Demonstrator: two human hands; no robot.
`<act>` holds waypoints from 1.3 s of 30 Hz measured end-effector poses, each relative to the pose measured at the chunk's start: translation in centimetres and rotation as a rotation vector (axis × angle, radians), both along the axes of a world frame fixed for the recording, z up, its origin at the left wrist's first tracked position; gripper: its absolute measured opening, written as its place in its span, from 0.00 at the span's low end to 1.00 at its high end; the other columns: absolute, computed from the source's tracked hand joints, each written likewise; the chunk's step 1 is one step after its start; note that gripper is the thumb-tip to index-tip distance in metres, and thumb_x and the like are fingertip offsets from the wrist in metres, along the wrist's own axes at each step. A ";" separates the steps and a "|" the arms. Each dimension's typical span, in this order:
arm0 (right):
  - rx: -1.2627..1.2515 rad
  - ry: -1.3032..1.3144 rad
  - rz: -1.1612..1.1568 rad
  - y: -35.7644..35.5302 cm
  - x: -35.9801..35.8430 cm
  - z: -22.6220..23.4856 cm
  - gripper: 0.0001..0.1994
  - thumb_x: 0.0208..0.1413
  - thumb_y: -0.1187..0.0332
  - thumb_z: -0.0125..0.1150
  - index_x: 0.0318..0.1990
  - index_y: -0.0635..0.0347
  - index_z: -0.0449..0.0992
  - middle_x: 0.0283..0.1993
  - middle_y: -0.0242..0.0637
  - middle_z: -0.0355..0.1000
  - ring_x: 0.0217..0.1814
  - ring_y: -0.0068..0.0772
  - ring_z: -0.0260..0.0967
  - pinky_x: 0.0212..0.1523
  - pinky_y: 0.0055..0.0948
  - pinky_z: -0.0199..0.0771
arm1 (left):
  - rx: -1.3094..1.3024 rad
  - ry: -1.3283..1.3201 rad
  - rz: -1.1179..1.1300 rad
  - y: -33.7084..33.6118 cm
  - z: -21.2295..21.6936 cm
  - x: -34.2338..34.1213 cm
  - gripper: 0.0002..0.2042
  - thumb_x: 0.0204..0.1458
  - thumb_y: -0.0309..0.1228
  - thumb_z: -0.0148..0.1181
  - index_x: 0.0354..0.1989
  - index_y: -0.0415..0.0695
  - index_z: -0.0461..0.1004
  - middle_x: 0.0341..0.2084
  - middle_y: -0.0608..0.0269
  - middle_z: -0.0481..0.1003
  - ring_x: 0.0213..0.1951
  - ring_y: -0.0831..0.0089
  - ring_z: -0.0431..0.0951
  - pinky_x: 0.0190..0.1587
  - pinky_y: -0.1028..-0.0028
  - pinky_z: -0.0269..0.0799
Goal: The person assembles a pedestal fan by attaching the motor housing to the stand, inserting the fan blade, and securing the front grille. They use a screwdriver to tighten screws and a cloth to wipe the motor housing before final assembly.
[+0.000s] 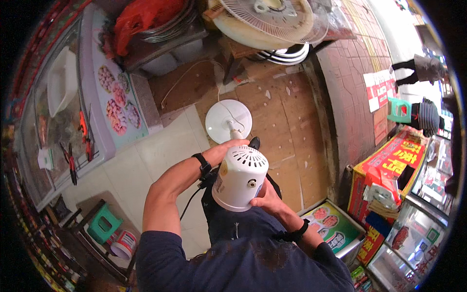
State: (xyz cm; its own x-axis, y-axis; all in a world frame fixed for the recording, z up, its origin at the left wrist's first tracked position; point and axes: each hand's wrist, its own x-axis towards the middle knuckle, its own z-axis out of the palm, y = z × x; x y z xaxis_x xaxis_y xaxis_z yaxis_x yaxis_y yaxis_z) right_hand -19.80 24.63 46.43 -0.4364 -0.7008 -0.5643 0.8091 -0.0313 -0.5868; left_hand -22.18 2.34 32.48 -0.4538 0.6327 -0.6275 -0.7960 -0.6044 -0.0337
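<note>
Fan motor housing (240, 177) frame centre, between both hands; round fan base (228, 120) on floor above it; stool (103, 223) lower left.

**Hidden and cut-off parts**

The left hand (228, 147) is mostly hidden behind the white fan motor housing (240, 177), and the right hand (266, 197) shows only its back, fingers tucked under the housing. The fan stand's pole is largely covered above the round base (226, 117). The fan grille (272, 17) is cut by the top edge.
</note>
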 end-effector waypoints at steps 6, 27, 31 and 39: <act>0.060 -0.019 -0.148 -0.5 -2.3 -0.7 0.66 0.36 0.48 0.88 0.77 0.62 0.46 0.75 0.43 0.58 0.77 0.40 0.56 0.75 0.45 0.57 | 0.382 0.083 0.083 0.1 -2.8 -3.2 0.17 0.69 0.43 0.55 0.52 0.42 0.76 0.45 0.64 0.83 0.42 0.78 0.83 0.47 0.75 0.80; 0.162 0.710 -0.011 -0.8 -9.9 -0.4 0.66 0.44 0.36 0.77 0.81 0.51 0.36 0.77 0.48 0.54 0.80 0.50 0.52 0.74 0.50 0.58 | -1.202 0.838 0.631 3.6 9.2 12.2 0.66 0.39 0.54 0.83 0.79 0.42 0.41 0.71 0.50 0.53 0.71 0.52 0.61 0.69 0.53 0.64; 0.063 0.822 -0.069 -2.9 -10.7 -0.8 0.64 0.45 0.28 0.71 0.81 0.50 0.40 0.78 0.49 0.52 0.80 0.47 0.53 0.74 0.47 0.58 | -1.416 0.972 0.648 4.9 8.6 11.7 0.74 0.30 0.56 0.86 0.78 0.42 0.34 0.75 0.48 0.45 0.74 0.51 0.55 0.74 0.50 0.56; 0.031 0.815 0.006 -3.9 -11.7 -3.7 0.64 0.41 0.20 0.66 0.75 0.64 0.55 0.72 0.44 0.63 0.73 0.37 0.62 0.69 0.40 0.67 | -1.744 1.234 0.705 4.5 5.7 10.9 0.69 0.32 0.59 0.84 0.78 0.40 0.43 0.72 0.42 0.52 0.72 0.45 0.58 0.73 0.50 0.57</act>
